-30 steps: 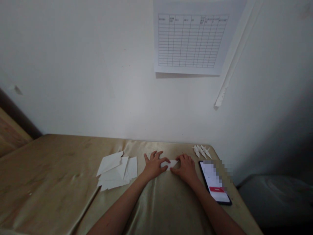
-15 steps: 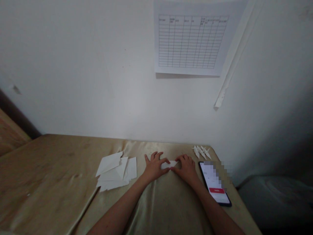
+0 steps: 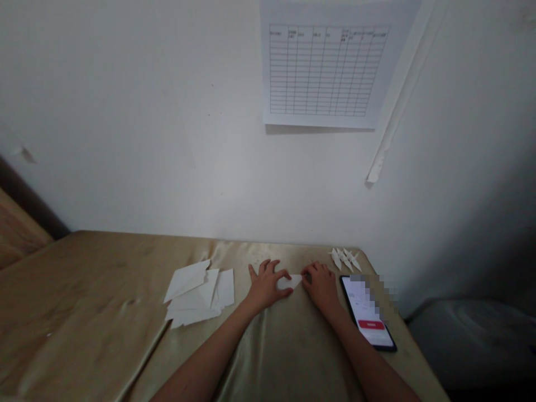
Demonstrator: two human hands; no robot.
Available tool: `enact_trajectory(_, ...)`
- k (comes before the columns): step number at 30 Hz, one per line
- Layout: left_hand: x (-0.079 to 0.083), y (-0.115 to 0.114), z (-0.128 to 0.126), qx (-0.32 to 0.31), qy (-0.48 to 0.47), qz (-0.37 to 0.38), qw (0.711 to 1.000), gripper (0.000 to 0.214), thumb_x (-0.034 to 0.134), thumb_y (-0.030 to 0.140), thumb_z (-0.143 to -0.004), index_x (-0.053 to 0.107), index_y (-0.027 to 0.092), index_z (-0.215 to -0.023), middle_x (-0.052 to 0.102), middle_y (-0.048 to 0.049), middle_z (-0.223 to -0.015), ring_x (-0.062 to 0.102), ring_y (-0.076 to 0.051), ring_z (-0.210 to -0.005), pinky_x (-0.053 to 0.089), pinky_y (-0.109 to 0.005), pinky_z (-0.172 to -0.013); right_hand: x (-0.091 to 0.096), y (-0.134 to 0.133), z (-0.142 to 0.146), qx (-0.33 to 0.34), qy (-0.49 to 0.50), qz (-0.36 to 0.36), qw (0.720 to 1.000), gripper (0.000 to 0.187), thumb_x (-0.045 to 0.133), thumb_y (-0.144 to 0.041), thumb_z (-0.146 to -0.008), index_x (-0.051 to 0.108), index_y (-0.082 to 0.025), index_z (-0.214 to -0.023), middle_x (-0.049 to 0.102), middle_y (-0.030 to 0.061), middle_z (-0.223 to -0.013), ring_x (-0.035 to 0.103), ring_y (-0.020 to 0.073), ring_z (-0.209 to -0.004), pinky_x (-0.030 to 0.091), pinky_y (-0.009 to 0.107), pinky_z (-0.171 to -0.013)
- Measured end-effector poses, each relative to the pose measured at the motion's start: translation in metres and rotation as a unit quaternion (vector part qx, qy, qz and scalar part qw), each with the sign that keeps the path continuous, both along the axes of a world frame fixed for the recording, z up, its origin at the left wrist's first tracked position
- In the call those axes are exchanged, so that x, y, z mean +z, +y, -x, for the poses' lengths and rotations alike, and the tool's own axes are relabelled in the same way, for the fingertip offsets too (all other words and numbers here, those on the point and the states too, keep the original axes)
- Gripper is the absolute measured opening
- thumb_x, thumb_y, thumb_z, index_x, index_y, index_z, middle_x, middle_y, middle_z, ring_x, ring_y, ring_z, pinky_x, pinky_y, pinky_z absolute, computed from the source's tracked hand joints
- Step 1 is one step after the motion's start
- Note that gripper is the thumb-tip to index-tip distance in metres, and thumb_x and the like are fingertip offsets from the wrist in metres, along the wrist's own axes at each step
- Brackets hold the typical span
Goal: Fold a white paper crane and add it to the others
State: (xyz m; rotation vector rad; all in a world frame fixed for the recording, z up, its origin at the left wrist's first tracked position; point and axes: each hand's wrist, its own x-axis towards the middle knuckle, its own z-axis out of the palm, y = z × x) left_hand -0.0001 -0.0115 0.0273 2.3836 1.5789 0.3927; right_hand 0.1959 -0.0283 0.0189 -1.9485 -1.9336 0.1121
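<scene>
A small folded piece of white paper (image 3: 295, 281) lies on the cloth between my two hands. My left hand (image 3: 267, 286) has its thumb and index finger curled onto the paper's left part, with the other fingers spread out on the cloth. At the paper's pointed right corner, the thumb and index finger of my right hand (image 3: 321, 286) are closed together in a pinch. My fingertips cover part of the paper's edges.
Loose white paper sheets (image 3: 196, 296) lie in an overlapping pile on the left. To the right are a phone (image 3: 363, 307) with a lit screen and several small folded paper figures (image 3: 344, 259). Behind the cloth-covered table (image 3: 104, 290) rises a wall bearing a printed chart (image 3: 322, 72).
My right thumb has moved up and right, away from the paper's lower edge, to the right corner beside the index finger. My left hand stays nearly still on the paper.
</scene>
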Motion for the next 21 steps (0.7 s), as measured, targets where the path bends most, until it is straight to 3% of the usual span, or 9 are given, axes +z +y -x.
enact_trajectory(21, -0.0001, 0.004, 0.0055, -0.006, 0.0, 0.011, 1.0, 0.031, 0.072, 0.05, -0.081, 0.069, 0.048, -0.111, 0.043, 0.0023, -0.154, 0.023, -0.038, -0.148, 0.001, -0.081, -0.108, -0.0011, 0.0025, -0.0051, -0.027, 0.0, -0.004, 1.0, 0.019, 0.05, -0.026, -0.094, 0.068, -0.022, -0.1, 0.066, 0.007, -0.11, 0.054, 0.0224, -0.111, 0.037, 0.031, -0.088)
